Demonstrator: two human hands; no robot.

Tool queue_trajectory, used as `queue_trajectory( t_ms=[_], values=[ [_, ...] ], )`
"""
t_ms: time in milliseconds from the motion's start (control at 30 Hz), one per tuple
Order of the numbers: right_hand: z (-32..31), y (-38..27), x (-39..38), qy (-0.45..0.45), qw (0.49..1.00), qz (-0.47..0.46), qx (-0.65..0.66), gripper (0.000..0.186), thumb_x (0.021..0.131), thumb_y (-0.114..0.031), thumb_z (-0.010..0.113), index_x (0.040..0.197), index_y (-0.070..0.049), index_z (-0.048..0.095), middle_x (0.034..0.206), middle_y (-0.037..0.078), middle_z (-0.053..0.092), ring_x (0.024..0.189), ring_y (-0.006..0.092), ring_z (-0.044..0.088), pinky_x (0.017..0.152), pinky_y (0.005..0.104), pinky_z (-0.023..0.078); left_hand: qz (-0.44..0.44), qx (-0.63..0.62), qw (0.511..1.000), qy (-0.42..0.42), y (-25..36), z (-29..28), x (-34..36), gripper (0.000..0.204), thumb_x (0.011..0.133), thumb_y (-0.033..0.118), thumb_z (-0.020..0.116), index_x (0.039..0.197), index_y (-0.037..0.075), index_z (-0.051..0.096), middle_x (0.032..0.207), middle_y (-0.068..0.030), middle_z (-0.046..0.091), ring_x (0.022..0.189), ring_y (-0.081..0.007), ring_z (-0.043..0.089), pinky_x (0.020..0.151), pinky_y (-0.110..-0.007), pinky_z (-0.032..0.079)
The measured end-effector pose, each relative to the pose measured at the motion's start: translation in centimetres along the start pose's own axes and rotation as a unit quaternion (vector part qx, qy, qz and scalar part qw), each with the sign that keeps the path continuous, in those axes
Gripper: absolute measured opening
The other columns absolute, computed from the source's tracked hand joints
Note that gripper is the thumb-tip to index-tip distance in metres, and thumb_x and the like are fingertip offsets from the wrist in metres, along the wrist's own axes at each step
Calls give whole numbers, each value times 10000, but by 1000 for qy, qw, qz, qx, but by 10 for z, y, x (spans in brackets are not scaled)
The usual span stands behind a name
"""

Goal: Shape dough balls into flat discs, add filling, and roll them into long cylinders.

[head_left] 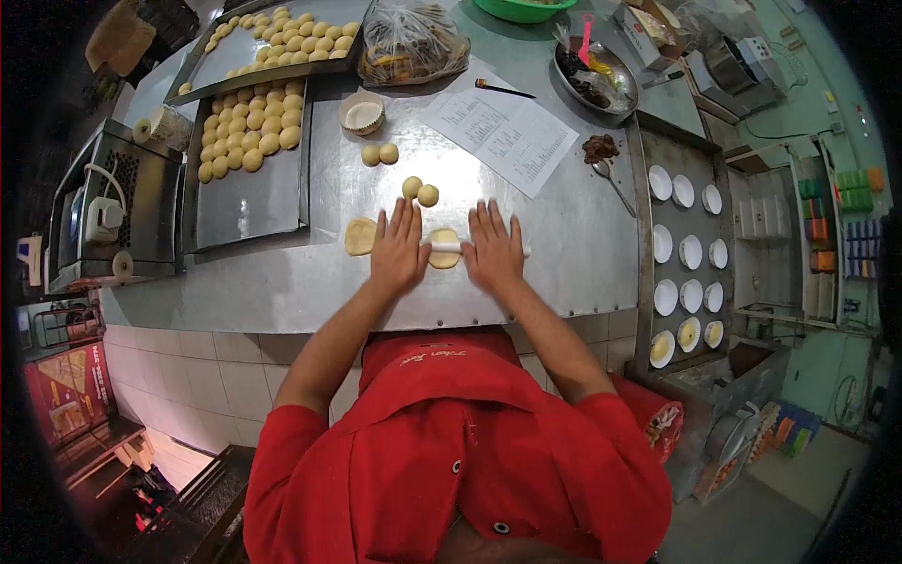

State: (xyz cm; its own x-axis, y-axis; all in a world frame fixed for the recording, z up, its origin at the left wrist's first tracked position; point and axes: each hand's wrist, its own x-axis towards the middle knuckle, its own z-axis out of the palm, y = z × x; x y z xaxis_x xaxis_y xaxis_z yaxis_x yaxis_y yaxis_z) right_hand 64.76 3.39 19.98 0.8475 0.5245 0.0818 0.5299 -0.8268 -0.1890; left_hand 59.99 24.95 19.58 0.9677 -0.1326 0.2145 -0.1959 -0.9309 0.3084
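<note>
A small white rolling pin (447, 247) lies across a flattened piece of dough (443, 259) on the metal table. My left hand (400, 246) rests flat on the pin's left end, its fingers stretched forward. On the other end lies my right hand (494, 246), palm down with fingers spread. Left of my left hand sits another flattened dough round (360, 237), partly beside the fingers. Just beyond my fingertips are two dough balls (420, 191) touching each other. Two more dough balls (380, 154) stand farther off, near a stack of paper baking cups (362, 113).
Trays of dough balls (252, 127) fill the far left. A plastic bag (413, 42), printed sheets (507, 132) and a metal bowl (596, 77) lie at the back. A spoon (615, 188) rests by dark filling (600, 148). At right, a tray (648, 150) holds white cups, several with dough.
</note>
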Motion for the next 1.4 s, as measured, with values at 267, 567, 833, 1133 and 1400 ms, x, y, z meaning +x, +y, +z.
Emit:
queue_trajectory(
  t_ms=[267, 567, 833, 1133, 1400],
  values=[
    [14, -9, -75, 34, 993, -18, 116, 411, 907, -170, 638, 1296, -40, 624, 1424, 167, 560, 1379, 327, 463, 1084, 528, 352, 12, -68, 997, -34, 31, -10, -87, 657, 883, 186, 603, 1468, -48, 417, 1578, -248, 348, 1492, -400, 289, 1208, -566, 197],
    [-10, 42, -32, 191, 967, 155, 74, 356, 840, -98, 694, 1188, -25, 675, 1226, 169, 630, 1186, 367, 503, 1031, 507, 391, -66, -115, 988, 79, 23, 14, -1, 239, 851, 148, 692, 1076, 71, 665, 1184, -102, 606, 1054, -337, 549, 871, -514, 406],
    [-21, -17, 1, -71, 965, -28, 249, 282, 816, -165, 723, 1094, -118, 739, 1089, 81, 711, 1118, 288, 575, 1021, 480, 404, 16, -265, 964, 32, 15, -28, -29, 151, 823, 95, 729, 960, 72, 669, 906, -104, 685, 882, -327, 623, 791, -440, 476],
    [-23, -60, 63, 46, 975, -77, 202, 142, 809, -183, 735, 943, -156, 772, 906, -6, 742, 931, 230, 641, 836, 410, 443, 15, -136, 987, 90, -46, -48, -15, 301, 796, 70, 735, 1093, 111, 727, 1010, -48, 716, 1035, -274, 628, 911, -423, 459],
    [19, -50, 28, 100, 970, -196, 108, 301, 863, -153, 662, 1156, -82, 673, 1311, 63, 635, 1057, 273, 572, 863, 435, 412, 19, -22, 996, 88, -29, -37, -37, 370, 822, 146, 728, 1186, 88, 694, 1274, -79, 649, 1218, -310, 555, 1077, -499, 365]
  ],
)
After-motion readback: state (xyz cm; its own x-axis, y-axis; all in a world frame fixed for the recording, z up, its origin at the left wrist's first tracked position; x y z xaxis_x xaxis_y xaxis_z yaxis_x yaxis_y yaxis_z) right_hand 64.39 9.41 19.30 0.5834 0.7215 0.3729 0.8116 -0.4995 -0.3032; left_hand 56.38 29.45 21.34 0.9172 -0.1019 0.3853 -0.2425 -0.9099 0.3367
